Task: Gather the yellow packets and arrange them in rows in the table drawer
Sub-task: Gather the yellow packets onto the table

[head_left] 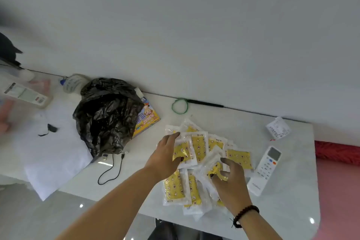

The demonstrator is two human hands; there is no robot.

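Broadly, the white table [224, 126] ran along the pale wall, and everything I worked on lay on its top. The biggest thing on it was a crumpled black plastic bag [106, 115], sitting left of the middle, with a colourful box [148, 121] partly tucked under its right edge. A white sheet [52, 161] lay to the bag's left, hanging over the table's near edge.

The yellow packets [198, 150] lay in a loose, overlapping heap right of the bag, some fanned out, some stacked toward the near edge. My left hand [165, 156] gripped one packet in the upper part of the heap, fingers over its far edge and thumb at its near edge. My right hand [230, 183], with a dark bead bracelet [245, 215] on the wrist, pinched another packet lower in the heap.

A white remote control [266, 169] lay just beside the heap on the right. A black cable [111, 171] looped near the bag, a green rubber band [179, 105] lay by the wall, and a crumpled receipt [278, 128] sat toward the far right corner.
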